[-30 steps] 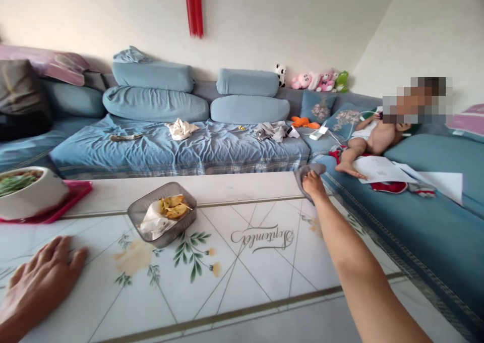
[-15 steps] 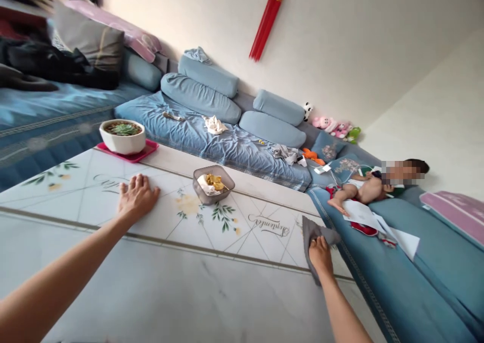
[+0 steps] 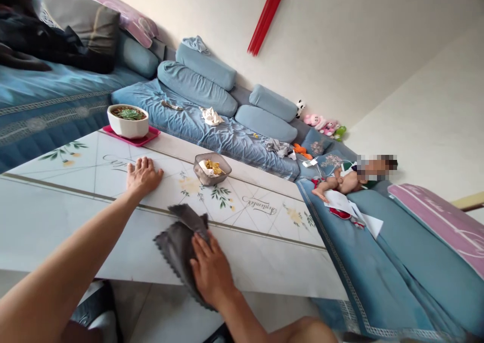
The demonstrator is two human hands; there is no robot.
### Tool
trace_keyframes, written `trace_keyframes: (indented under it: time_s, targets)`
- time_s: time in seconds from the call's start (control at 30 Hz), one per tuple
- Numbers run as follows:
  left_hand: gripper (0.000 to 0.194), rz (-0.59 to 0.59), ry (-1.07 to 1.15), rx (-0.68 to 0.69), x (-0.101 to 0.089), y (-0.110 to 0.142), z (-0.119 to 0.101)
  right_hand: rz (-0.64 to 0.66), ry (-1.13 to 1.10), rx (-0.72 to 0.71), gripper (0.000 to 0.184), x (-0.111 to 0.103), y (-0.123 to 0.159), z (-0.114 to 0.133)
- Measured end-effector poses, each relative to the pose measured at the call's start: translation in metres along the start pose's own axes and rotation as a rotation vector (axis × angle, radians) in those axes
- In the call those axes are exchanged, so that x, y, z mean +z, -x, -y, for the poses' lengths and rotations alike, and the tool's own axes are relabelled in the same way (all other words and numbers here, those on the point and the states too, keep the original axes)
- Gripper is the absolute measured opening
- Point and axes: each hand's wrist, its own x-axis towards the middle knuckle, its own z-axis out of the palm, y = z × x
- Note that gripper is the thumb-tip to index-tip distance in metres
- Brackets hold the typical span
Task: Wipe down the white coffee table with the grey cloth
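Note:
A dark grey cloth [image 3: 176, 249] with a zigzag edge lies bunched at the near edge of the white table [image 3: 264, 267], part of it hanging over. My right hand [image 3: 212, 270] presses on this cloth and grips its right side. Flat on the tabletop, fingers spread, rests my left hand [image 3: 143, 176], with nothing in it. Just behind that hand is a white planter [image 3: 128, 123] with a succulent, standing on a pink tray [image 3: 143, 140]. To its right sits a translucent grey bowl [image 3: 212, 169] holding crumpled white and yellowish scraps.
Blue sofas [image 3: 325, 277] border the table at the back and right. A child [image 3: 348, 181] lies on the right sofa near white papers [image 3: 351, 209]. Stuffed toys [image 3: 321, 123] line the sofa back. My shoe [image 3: 96, 307] shows below the table.
My right hand has swept the cloth from the table's right end to the near middle edge. My left hand stays flat on the tabletop. The view has tilted down and turned slightly.

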Motion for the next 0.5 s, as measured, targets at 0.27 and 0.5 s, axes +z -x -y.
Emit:
trace_keyframes:
  time_s: [0.27,0.5]
  targets:
    - [0.090,-0.019,0.042,-0.018,0.006,-0.002,-0.005,-0.282,0.378,0.698,0.077,-0.143,0.190,-0.236]
    - [0.088,-0.028,0.044,-0.035,0.008,-0.003,-0.008,-0.187,0.457,0.623,0.069,-0.086,0.085,-0.175]
